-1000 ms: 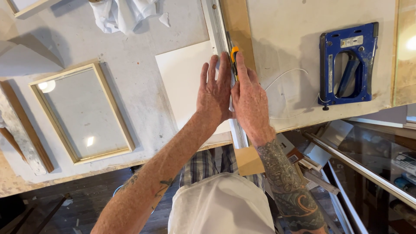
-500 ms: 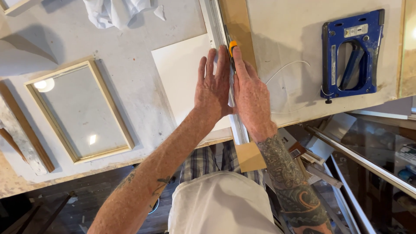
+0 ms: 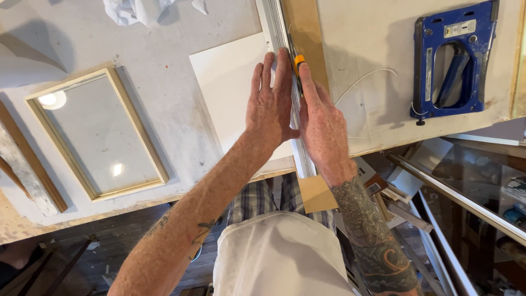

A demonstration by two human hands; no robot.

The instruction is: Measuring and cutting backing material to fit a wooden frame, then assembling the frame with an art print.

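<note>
Pressing flat, the left hand (image 3: pixel 269 107) pins a metal ruler (image 3: pixel 285 82) over white card (image 3: pixel 227 90) on the desk (image 3: pixel 164 109); right hand (image 3: pixel 322 129) pinches a yellow knife (image 3: pixel 299 60) (fingertips close, a slip cuts them).

A framing workshop: scuffed workbench (image 3: pixel 164 109), staple gun (image 3: pixel 452 60), wooden frame (image 3: pixel 96 131).
</note>
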